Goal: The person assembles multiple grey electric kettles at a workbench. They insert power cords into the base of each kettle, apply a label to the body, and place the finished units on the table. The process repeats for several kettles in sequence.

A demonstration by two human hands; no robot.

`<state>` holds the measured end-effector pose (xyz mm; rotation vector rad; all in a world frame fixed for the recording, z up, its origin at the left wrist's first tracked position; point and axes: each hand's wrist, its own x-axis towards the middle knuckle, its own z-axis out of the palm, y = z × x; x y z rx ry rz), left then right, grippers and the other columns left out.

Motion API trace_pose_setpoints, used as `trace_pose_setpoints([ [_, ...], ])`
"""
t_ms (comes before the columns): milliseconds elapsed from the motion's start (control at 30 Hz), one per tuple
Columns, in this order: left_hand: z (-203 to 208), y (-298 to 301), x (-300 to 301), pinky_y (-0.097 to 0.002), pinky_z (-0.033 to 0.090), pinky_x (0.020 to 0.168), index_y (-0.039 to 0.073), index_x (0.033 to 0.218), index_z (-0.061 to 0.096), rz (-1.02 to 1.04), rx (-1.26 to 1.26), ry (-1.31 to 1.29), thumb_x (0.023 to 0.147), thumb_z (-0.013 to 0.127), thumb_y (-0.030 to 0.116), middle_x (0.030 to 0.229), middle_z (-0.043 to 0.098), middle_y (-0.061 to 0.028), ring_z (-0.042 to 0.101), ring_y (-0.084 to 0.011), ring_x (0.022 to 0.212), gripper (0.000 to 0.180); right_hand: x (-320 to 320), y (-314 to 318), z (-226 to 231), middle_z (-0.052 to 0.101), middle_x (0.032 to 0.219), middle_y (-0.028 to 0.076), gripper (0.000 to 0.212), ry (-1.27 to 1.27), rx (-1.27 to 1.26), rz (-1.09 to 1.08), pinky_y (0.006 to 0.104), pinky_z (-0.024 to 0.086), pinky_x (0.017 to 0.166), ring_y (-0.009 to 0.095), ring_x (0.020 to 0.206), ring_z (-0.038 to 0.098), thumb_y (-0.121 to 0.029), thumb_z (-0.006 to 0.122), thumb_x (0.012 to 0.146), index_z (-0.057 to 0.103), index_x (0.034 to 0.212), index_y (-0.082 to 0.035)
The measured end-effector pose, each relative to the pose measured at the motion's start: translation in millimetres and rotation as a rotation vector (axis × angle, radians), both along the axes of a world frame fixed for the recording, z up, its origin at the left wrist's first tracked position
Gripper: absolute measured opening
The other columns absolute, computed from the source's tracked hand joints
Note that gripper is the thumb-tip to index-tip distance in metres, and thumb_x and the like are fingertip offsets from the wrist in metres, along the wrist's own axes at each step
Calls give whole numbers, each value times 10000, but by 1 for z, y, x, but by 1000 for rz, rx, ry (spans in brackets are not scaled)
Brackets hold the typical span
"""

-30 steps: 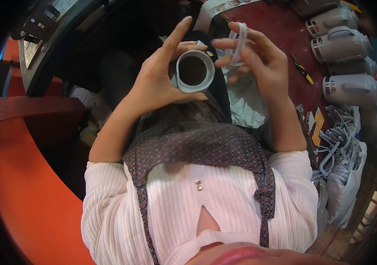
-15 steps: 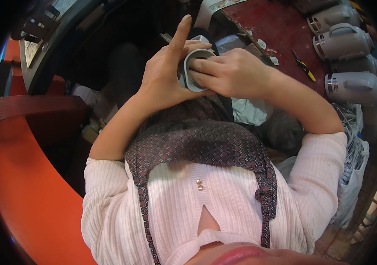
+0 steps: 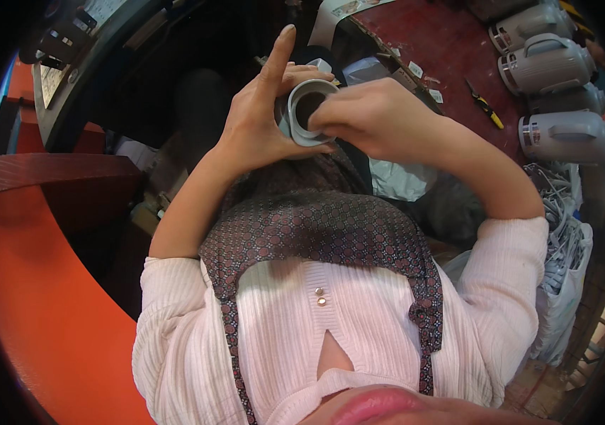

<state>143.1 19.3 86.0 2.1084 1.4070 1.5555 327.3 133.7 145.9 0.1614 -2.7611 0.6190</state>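
Note:
My left hand (image 3: pixel 251 117) is wrapped round a pale grey hollow vessel (image 3: pixel 292 119), one finger sticking straight up. The vessel has a thick round rim, and its dark opening faces me. It may be a jug like those at the right, but most of its body is hidden behind the hand. From the right, my right hand (image 3: pixel 384 117) reaches to the mouth of the vessel. Its fingers are curled together at the rim, the tips just inside and slightly blurred. Whatever they pinch, if anything, is hidden.
Several grey handled jugs (image 3: pixel 564 138) stand at the right of a red tabletop (image 3: pixel 430 39). Yellow-and-black cutters (image 3: pixel 485 110) lie on it. A white bag (image 3: pixel 564 283) of grey parts is by my right elbow. An orange panel (image 3: pixel 54 297) fills the left side.
My right hand's fingers have drawn back from deep inside the vessel to its rim, so more of the dark inside shows. The left hand and vessel have shifted slightly left.

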Motion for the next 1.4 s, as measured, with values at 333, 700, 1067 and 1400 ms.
trace_pose_setpoints([
  [333,15,-1,1,-446,429,1093,94,1584,10,-36,-98,-103,561,971,283,1186,686,-162,618,-308,1208,1417,0,-34,-1,702,1109,137,285,401,-387,-203,295,594,670,234,886,737,6,691,837,686,1119,-37],
  [700,17,-1,17,-420,503,1004,167,1595,71,19,-7,-33,509,966,222,1127,714,-97,645,-306,1142,1409,9,-15,-4,666,923,44,174,155,261,-78,339,547,546,235,712,693,-113,698,721,642,883,-86],
  [1067,10,0,26,-394,502,961,144,1587,143,67,1,87,535,941,264,1109,719,-74,654,-297,1112,1326,24,-12,16,687,769,104,144,-314,227,-41,425,545,686,304,752,689,-89,663,767,666,910,-82],
  [1400,2,-3,29,-400,520,928,160,1573,222,123,77,162,566,915,268,1090,719,-68,669,-289,1066,1227,43,-30,-15,690,1051,108,249,-117,124,-184,468,317,1157,276,1096,622,-37,630,803,670,1048,-54],
])
